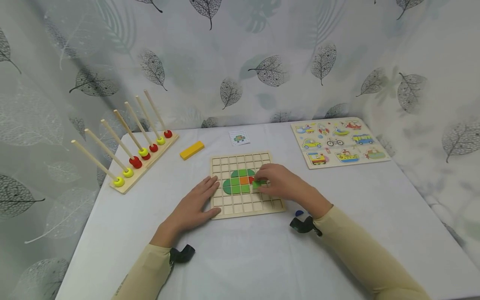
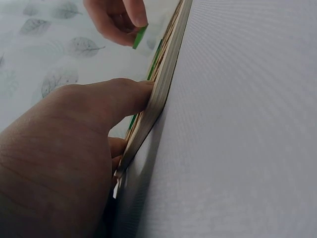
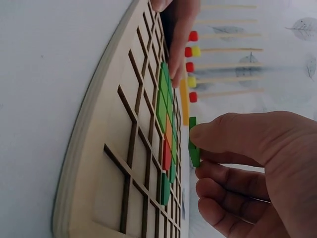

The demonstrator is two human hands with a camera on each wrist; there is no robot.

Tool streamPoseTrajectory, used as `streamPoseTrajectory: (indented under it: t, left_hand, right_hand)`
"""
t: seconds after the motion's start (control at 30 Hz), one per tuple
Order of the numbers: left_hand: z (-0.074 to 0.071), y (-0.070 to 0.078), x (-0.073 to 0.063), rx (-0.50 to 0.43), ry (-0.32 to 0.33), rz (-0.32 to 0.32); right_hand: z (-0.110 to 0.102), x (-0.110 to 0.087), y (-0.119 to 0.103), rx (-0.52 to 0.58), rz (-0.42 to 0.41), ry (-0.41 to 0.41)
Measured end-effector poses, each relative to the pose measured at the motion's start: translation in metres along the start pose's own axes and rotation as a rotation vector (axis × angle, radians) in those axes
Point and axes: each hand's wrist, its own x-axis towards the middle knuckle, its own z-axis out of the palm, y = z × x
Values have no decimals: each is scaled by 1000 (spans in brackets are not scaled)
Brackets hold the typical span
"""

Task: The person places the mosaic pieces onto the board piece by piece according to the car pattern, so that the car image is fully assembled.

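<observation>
A square wooden grid board (image 1: 248, 211) lies on the table in the head view. Green tiles (image 1: 235, 181), an orange tile (image 1: 243, 180) and a red tile (image 1: 251, 180) fill several of its cells. The left hand (image 1: 193, 207) rests on the board's left side, its fingers extended and its thumb by the near corner. Over the right half, the right hand (image 1: 283, 182) pinches a green tile (image 3: 193, 143) between thumb and fingers. In the right wrist view this tile is raised off the board.
A small blue piece (image 1: 299, 213) lies right of the board. Behind the board are a picture card (image 1: 239, 138) and a yellow block (image 1: 192, 150). A peg stand (image 1: 129, 182) with red and yellow beads is at left, a vehicle puzzle board (image 1: 339, 143) at right.
</observation>
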Motion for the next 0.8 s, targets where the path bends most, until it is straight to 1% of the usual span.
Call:
streamPoseTrajectory:
  t: [0.57, 0.8]
  left_hand:
    - [0, 1, -1, -8, 11, 7]
    - [-1, 1, -1, -3, 2, 2]
  right_hand:
    - [15, 11, 1, -51, 30, -49]
    - [16, 11, 1, -48, 14, -51]
